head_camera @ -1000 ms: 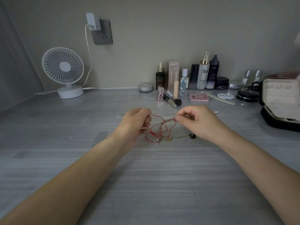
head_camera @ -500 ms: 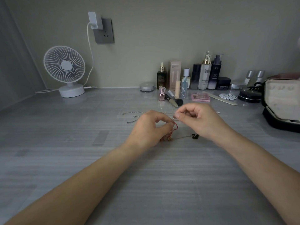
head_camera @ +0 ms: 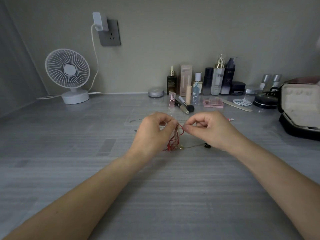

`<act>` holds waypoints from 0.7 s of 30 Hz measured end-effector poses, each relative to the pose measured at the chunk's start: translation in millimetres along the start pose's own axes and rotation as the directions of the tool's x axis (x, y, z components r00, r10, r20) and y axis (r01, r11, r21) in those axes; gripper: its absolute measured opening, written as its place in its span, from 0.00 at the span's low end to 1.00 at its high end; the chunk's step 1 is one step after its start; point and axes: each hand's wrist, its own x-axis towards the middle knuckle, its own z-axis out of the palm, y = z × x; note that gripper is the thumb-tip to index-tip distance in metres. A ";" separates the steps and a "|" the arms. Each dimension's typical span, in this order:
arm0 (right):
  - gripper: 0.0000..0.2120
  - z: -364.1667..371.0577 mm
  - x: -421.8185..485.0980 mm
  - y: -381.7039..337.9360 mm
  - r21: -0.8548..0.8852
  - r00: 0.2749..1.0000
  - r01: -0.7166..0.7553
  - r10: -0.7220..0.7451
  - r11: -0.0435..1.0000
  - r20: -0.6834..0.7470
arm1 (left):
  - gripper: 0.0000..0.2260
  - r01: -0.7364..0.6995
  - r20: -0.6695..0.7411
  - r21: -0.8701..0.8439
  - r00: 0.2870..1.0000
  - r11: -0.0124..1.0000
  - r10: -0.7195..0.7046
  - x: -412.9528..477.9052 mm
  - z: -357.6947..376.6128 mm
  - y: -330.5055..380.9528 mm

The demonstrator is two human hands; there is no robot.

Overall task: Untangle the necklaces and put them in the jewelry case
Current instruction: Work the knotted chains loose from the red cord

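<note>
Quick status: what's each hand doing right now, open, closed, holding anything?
Left hand: closed, pinching the tangled necklaces.
Right hand: closed, pinching a red strand at the top of the same tangle.

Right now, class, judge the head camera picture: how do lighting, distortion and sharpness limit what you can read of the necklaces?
Head view: dim, flat light; wide-angle stretch warps the jewelry case; the necklace tangle pinched by left hand and right hand is small, its thin chains hard to separate.
</note>
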 end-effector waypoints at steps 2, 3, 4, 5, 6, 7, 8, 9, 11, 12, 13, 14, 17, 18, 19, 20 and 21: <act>0.06 0.7 0.2 0.8 -0.013 1.000 0.002 -0.002 1.000 -0.004 | 0.10 0.028 0.052 0.003 0.998 1.000 -0.028 -0.3 1.8 -0.5; 0.05 1.2 0.0 0.9 -0.011 1.000 -0.001 0.001 1.000 0.001 | 0.11 0.046 0.076 -0.003 0.996 0.999 -0.045 -0.4 2.8 -1.0; 0.04 2.1 -0.6 0.7 -0.002 1.000 -0.003 0.003 1.000 0.012 | 0.12 0.061 0.092 -0.012 0.994 0.998 -0.060 -0.4 3.7 -1.4; 0.04 3.4 -1.1 0.4 0.009 1.000 -0.002 0.002 1.000 0.028 | 0.12 0.074 0.100 -0.020 0.992 0.997 -0.071 -0.1 4.3 -2.0; 0.04 5.1 -1.8 0.0 0.015 0.999 0.002 -0.002 1.000 0.040 | 0.13 0.084 0.104 -0.027 0.991 0.996 -0.081 0.3 4.9 -2.2; 0.05 7.1 -2.3 -0.5 0.014 0.999 0.007 -0.008 1.000 0.043 | 0.13 0.092 0.106 -0.032 0.990 0.995 -0.088 0.7 5.4 -2.6; 0.05 9.1 -2.8 -1.3 0.005 0.999 0.014 -0.014 1.000 0.036 | 0.13 0.099 0.110 -0.035 0.989 0.995 -0.094 1.1 5.7 -2.9; 0.05 10.8 -2.8 -1.8 -0.013 0.999 0.022 -0.022 1.000 0.024 | 0.12 0.101 0.115 -0.038 0.989 0.994 -0.097 1.3 5.8 -3.3; 0.05 12.8 -2.5 -2.6 -0.057 0.999 0.039 -0.039 0.998 -0.001 | 0.12 0.093 0.116 -0.047 0.989 0.995 -0.087 1.9 5.2 -4.6; 0.05 12.8 -2.6 -2.6 -0.072 0.999 0.045 -0.046 0.996 -0.010 | 0.12 0.086 0.115 -0.050 0.990 0.995 -0.080 2.1 4.4 -4.8; 0.04 12.3 -2.7 -2.4 -0.076 0.998 0.051 -0.053 0.996 -0.016 | 0.12 0.081 0.114 -0.052 0.991 0.995 -0.075 2.1 3.5 -5.1; 0.04 11.3 -2.9 -2.0 -0.075 0.998 0.056 -0.057 0.996 -0.016 | 0.11 0.078 0.115 -0.056 0.991 0.995 -0.071 2.1 2.7 -4.9; 0.07 7.0 -2.5 -0.5 -0.087 0.998 0.059 -0.061 0.994 -0.020 | 0.09 0.060 0.133 -0.035 0.990 0.998 -0.055 2.2 1.8 -5.0; 0.08 5.5 -1.9 0.1 -0.102 0.998 0.055 -0.058 0.993 -0.030 | 0.08 0.058 0.143 -0.019 0.988 0.998 -0.055 2.3 1.9 -4.6; 0.09 4.1 -1.2 0.8 -0.121 0.998 0.050 -0.056 0.991 -0.041 | 0.07 0.059 0.152 -0.006 0.987 0.998 -0.057 2.2 2.1 -4.5; 0.10 3.2 -0.7 1.3 -0.140 0.997 0.044 -0.051 0.989 -0.049 | 0.07 0.060 0.154 0.000 0.986 0.998 -0.060 2.3 2.2 -4.7; 0.10 2.7 -0.3 2.0 -0.159 0.998 0.035 -0.044 0.987 -0.053 | 0.08 0.061 0.150 0.001 0.987 0.998 -0.061 2.2 2.4 -5.1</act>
